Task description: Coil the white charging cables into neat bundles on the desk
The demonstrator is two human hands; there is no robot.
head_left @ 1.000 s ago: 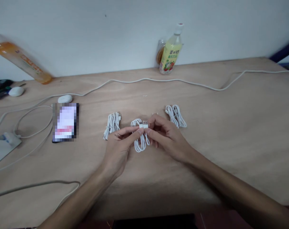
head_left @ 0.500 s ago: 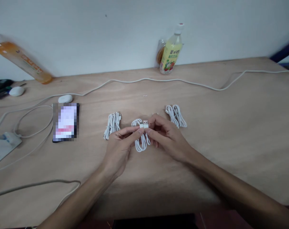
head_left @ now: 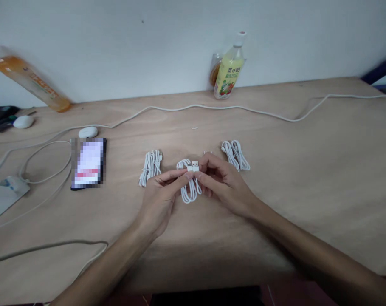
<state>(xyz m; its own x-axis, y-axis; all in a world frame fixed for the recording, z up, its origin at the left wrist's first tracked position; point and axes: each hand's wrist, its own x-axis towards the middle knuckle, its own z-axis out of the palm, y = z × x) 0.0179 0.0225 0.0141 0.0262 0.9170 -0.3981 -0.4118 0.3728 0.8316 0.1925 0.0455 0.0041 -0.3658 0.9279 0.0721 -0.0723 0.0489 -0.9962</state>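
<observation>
Left hand (head_left: 159, 197), right hand (head_left: 229, 185): pinching adjoining plugs (head_left: 195, 165) | left bundle (head_left: 151, 165), right bundle (head_left: 235, 155): coiled, lying free | middle cable (head_left: 188, 196): coiled, unreleased

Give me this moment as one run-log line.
left hand: pinching white plug | right hand: pinching USB plug beside it | coiled cable: between hands | cable bundles: on table, both sides

The one view looked from the person's head over the near edge of the worktop (head_left: 307, 170) — forward and down, the left hand (head_left: 159, 197) and right hand (head_left: 226, 182) close, near mid-picture. It reached past the far edge to the wall (head_left: 142, 55) and the far right corner — cropping the left end.
</observation>
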